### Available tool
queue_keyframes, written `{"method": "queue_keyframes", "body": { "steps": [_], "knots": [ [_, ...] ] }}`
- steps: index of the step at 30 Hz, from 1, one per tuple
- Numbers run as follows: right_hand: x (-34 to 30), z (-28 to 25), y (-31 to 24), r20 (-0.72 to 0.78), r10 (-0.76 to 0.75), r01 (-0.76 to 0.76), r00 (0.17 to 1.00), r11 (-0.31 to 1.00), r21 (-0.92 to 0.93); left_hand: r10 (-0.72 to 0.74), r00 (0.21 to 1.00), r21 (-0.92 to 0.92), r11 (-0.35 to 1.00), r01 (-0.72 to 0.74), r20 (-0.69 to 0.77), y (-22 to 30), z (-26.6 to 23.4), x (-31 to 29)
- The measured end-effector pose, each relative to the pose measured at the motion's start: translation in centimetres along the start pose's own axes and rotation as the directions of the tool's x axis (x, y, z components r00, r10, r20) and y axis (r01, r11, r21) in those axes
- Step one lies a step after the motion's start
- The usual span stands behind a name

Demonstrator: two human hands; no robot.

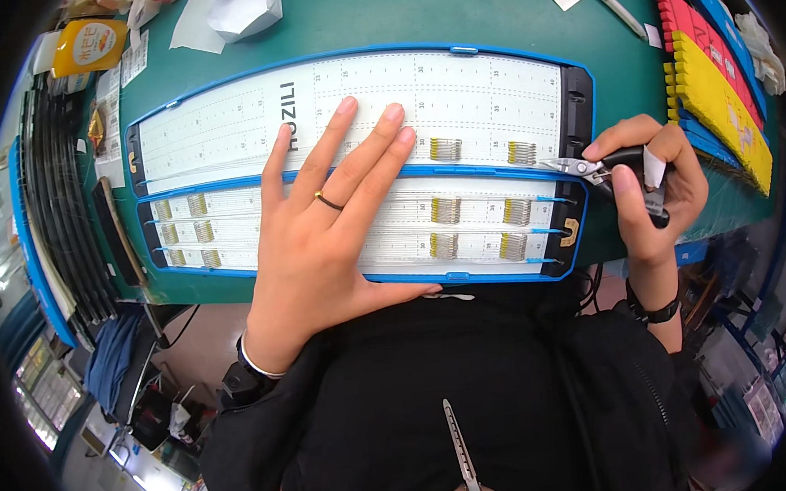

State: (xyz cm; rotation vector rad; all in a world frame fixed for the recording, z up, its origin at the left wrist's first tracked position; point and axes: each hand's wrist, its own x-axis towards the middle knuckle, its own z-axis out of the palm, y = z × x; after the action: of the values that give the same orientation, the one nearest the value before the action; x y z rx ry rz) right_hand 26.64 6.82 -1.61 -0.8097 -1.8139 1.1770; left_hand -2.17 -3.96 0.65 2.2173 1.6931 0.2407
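Observation:
A long hinged blue case (455, 89) lies unfolded on the table, its white inner panels marked with ruler lines. Small gold-and-grey clusters of fine parallel pieces (446, 149) sit in rows on both halves; they look like fish hooks, too small to be sure. Thin lines run lengthwise, several ending in blue tips (550, 231) at the right. My left hand (315, 219), with a dark ring, lies flat across both halves, fingers stretched out. My right hand (664, 184) grips black-handled nippers (623, 157), whose jaws reach the case's right end near the middle hinge.
Stacked yellow foam boards (718, 109) and red foam boards (709, 42) stand at the right. A pen-like rod (607, 0) and white paper (244, 10) lie at the back. On the left are a yellow bottle (91, 46), a phone-like dark slab (118, 231) and stacked black trays (52, 194).

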Motion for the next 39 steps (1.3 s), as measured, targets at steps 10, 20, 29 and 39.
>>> {"method": "queue_keyframes", "body": {
  "steps": [10,20,29,39],
  "knots": [
    [0.31,-0.12,0.25,0.035,0.017,-0.016,0.999,0.999,-0.047,-0.01,1.0,-0.011,1.0,0.01,-0.001,-0.09,0.17,0.01],
    [0.32,-0.49,0.58,0.023,0.03,-0.029,0.999,0.999,-0.022,-0.032,0.998,-0.019,0.999,0.033,0.044,-0.13,0.06,0.15],
    [0.26,-0.49,0.4,0.036,0.055,-0.054,0.998,0.998,-0.032,-0.051,0.997,-0.003,0.999,0.052,0.055,0.18,0.29,0.37],
    [0.23,0.01,0.64,0.057,0.035,-0.032,0.998,0.998,-0.057,-0.047,0.998,0.01,0.999,0.046,0.043,-0.23,0.08,-0.17]
  ]
}}
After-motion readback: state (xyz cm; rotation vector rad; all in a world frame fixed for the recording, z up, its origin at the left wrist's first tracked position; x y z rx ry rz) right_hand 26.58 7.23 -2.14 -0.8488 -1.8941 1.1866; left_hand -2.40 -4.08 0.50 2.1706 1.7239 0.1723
